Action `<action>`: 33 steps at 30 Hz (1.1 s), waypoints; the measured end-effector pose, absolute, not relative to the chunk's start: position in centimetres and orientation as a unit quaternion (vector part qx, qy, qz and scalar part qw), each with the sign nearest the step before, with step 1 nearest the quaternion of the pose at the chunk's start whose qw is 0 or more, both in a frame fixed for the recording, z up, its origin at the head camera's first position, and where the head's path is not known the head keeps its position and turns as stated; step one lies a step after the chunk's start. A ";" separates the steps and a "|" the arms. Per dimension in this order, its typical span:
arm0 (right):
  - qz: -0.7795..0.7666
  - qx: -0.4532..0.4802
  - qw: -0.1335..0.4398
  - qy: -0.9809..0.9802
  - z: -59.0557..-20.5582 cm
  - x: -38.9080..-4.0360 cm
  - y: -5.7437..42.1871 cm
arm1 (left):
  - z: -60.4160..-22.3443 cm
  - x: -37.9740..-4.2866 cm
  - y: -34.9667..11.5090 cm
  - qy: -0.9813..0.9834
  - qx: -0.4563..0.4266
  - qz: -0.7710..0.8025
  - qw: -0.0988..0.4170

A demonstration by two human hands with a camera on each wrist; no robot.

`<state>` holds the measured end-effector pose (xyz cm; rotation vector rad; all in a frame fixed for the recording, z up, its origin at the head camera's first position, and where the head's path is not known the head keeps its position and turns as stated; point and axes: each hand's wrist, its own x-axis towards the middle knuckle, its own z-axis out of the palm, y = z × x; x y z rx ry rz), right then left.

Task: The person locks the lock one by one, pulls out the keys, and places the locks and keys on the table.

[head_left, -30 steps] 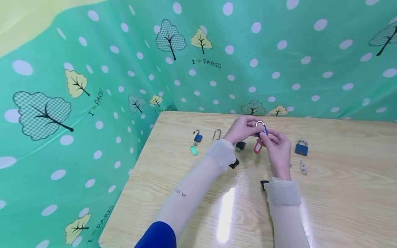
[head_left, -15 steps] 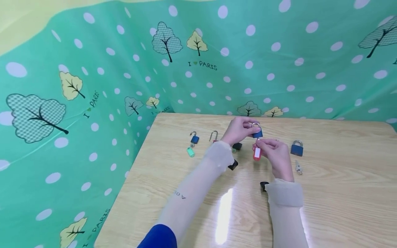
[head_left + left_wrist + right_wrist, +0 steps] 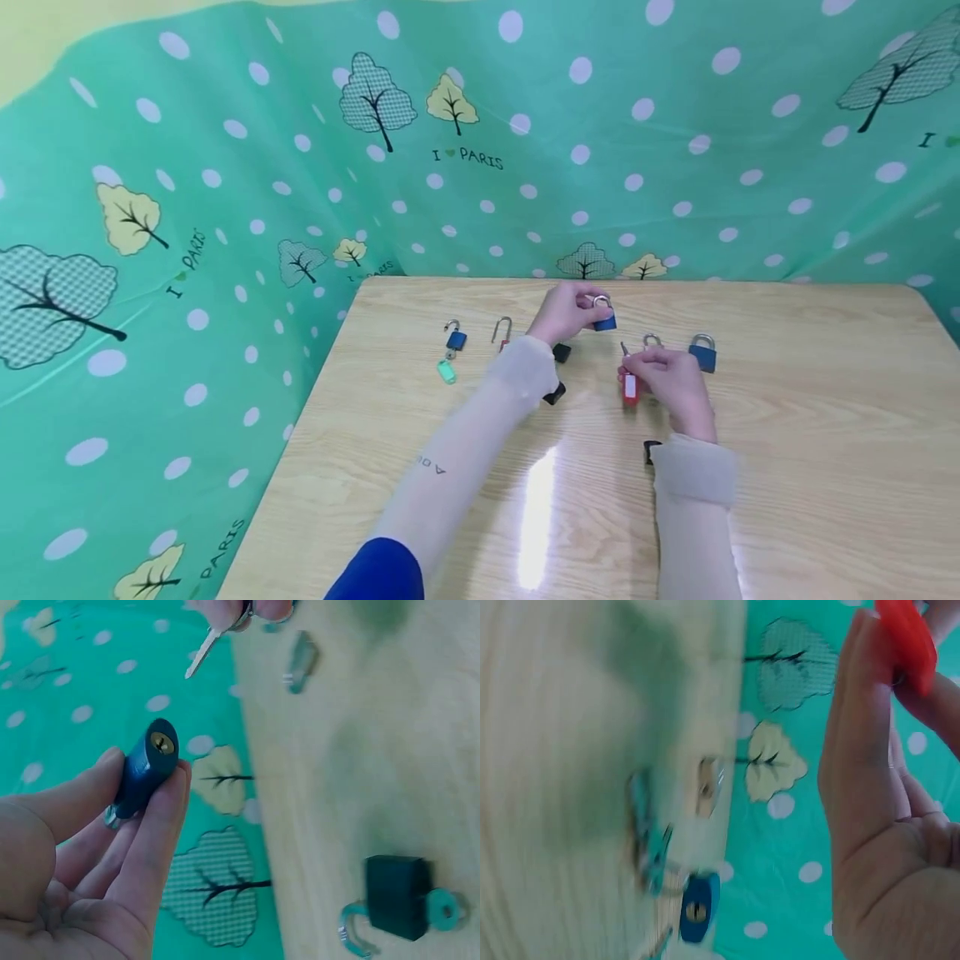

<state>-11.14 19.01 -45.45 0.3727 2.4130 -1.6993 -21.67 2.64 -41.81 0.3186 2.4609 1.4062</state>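
Observation:
My left hand (image 3: 562,312) pinches a blue padlock (image 3: 605,322) by its sides, above the far part of the table. The padlock's silver shackle points up. Seen in the left wrist view, its brass keyhole (image 3: 162,743) faces outward with no key in it. Lower and to the right, my right hand (image 3: 671,383) pinches a key (image 3: 201,656) whose blade sticks out bare from the fingertips. From that key hangs a red tag (image 3: 630,389) with a white label, which also shows as a red tag (image 3: 911,641) in the right wrist view.
An open-shackled blue padlock (image 3: 457,340) with a green tag (image 3: 447,372) lies at left, beside a long raised shackle (image 3: 504,325). A black padlock (image 3: 397,896) has a key in it. Another black padlock (image 3: 556,393) is nearer. Right stands a larger blue padlock (image 3: 702,358).
Both hands were together at the blue padlock; then the key was at its underside. Now the key is out and the hands are apart, the right lower. The head view has shifted slightly.

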 end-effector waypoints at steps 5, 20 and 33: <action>-0.489 0.137 0.100 0.855 -46.5 -11.6 18.5 | -43.7 -21.4 3.4 0.876 0.132 0.443 0.139; -0.410 0.111 0.066 0.903 -47.5 -12.3 16.8 | -47.4 -21.8 4.3 0.904 0.101 0.391 0.144; -0.409 0.127 0.082 0.900 -47.6 -12.4 17.6 | -47.9 -22.2 5.2 0.924 0.119 0.324 0.164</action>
